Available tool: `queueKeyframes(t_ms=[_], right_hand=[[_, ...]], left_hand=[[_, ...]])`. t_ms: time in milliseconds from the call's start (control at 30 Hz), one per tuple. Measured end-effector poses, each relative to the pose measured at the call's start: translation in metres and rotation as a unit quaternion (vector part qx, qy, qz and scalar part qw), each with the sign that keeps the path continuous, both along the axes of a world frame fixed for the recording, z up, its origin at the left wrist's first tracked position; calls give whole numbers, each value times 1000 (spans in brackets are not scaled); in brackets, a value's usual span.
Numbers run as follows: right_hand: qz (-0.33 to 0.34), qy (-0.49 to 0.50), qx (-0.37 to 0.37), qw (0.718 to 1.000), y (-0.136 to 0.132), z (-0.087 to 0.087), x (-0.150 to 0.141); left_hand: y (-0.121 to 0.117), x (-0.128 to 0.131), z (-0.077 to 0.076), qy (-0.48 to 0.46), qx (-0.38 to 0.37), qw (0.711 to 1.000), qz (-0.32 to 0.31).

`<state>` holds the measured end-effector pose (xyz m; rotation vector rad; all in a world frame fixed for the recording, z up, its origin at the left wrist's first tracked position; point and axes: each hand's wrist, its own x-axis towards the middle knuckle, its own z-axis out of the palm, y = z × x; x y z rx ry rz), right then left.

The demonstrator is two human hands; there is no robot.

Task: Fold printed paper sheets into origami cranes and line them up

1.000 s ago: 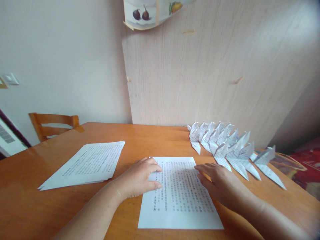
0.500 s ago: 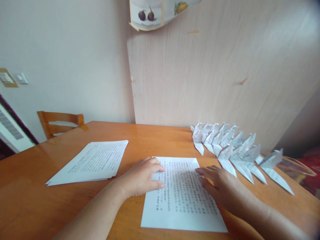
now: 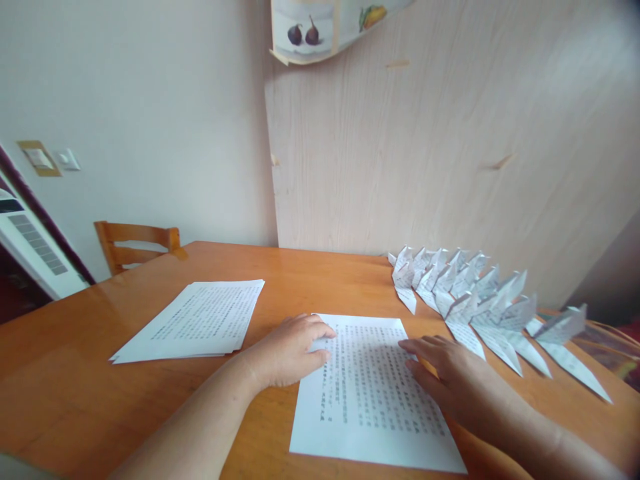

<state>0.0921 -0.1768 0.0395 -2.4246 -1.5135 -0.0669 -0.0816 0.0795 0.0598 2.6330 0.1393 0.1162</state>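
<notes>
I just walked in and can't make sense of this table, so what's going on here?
A person's bare left hand and right hand lie at opposite side edges of a flat white sheet of printed paper on an orange-brown wooden table. No fold shows in the sheet. To its left lies a loose stack of white printed pages; to its right stands a cluster of folded, pointed white-paper shapes with print on them.

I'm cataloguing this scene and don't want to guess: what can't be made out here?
All in the head view:
Nearest sheet: writing too small and blurred to read.
Its left edge: partly hidden by the left hand.
Folded papers: exact count; front ones hide others.
Paper stack: lower pages mostly covered by the top.
Wall picture: cut off by the frame's upper edge.
</notes>
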Motion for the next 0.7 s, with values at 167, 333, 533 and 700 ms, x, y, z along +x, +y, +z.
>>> queueKeyframes(t_ms=[167,333,533,700], right_hand=[[-1,20,66,998,0,5,-5],[62,130,114,983,-1,20,-28],[113,124,148,975,-10,33,-57],[176,33,111,978,-10,56,-90]], left_hand=[[5,3,-4,-1,-29,999,17],[12,6,-10,3,-78,997,21],[16,9,-14,11,-123,992,26],[16,11,-12,9,-128,991,22]])
